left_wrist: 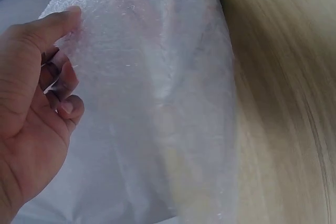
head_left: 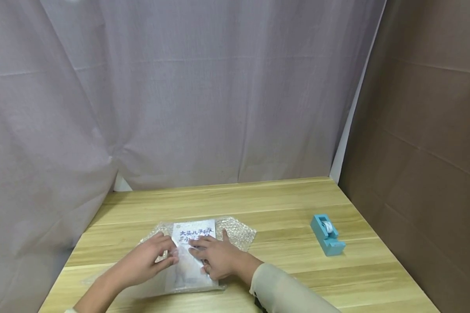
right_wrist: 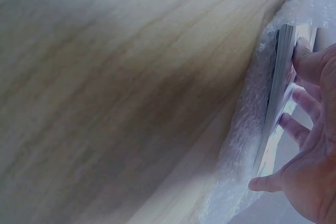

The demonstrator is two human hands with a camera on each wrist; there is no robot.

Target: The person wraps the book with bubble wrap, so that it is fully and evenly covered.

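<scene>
A book (head_left: 192, 227) with a white cover and dark blue handwritten characters lies on a sheet of bubble wrap (head_left: 236, 230). Its page edges (right_wrist: 283, 61) face the right wrist camera. Translucent wrap covers the book's near left part in the head view. At the book's left edge, my left hand (head_left: 152, 258) pinches the bubble wrap between thumb and curled fingers. The wrap (left_wrist: 152, 77) stretches out beside this hand in the left wrist view. My right hand (head_left: 219, 256) rests on the book cover with its fingers spread, the thumb at the near side.
A teal tape dispenser (head_left: 327, 237) with a roll of clear tape stands on the right of the wooden table (head_left: 282, 208). Grey curtain (head_left: 180, 95) hangs behind the table, and a brown one (head_left: 423, 130) runs along the right edge.
</scene>
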